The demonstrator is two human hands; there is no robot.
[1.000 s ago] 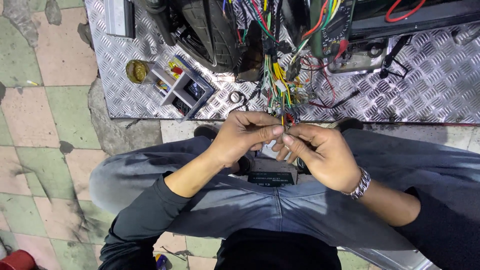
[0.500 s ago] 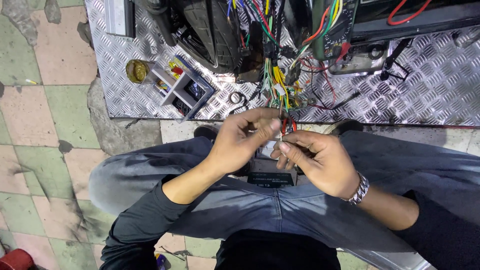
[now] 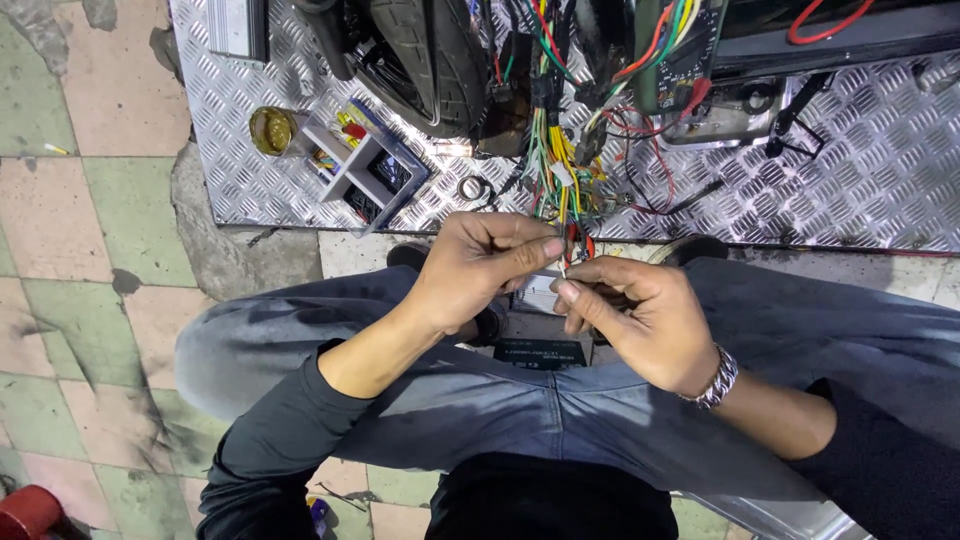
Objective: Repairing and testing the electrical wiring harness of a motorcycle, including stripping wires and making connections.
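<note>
Multicoloured wires hang in one thick bundle from a machine standing on one diamond-plate metal sheet, and two bare hands meet just below it. The left hand and the right hand are each pinched shut on a small white piece held between their fingertips, above the person's lap; what the piece is cannot be made out. One chain bracelet circles the right wrist. On the sheet sit one divided parts tray, one yellow-green jar just beside it and one metal ring.
</note>
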